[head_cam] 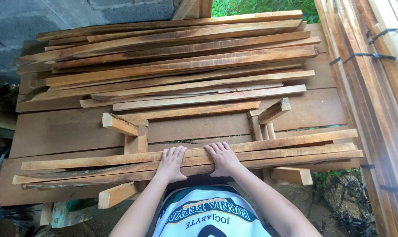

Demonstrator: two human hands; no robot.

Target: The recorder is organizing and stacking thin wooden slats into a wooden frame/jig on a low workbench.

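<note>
Three long thin wooden slats (295,151) lie side by side across the near edge of a plank workbench (63,131). My left hand (171,163) and my right hand (223,159) both rest palm-down on top of them near the middle, fingers spread flat and pointing away from me. The slats sit in two small wooden jig brackets, one on the left (128,131) and one on the right (269,116). Neither hand wraps around a slat.
A large pile of similar slats (177,66) covers the far half of the bench. Bundled, strapped lumber (374,87) stands along the right. A grey block wall (54,13) is at the back left, grass beyond. Short wood blocks (117,194) stick out under the near edge.
</note>
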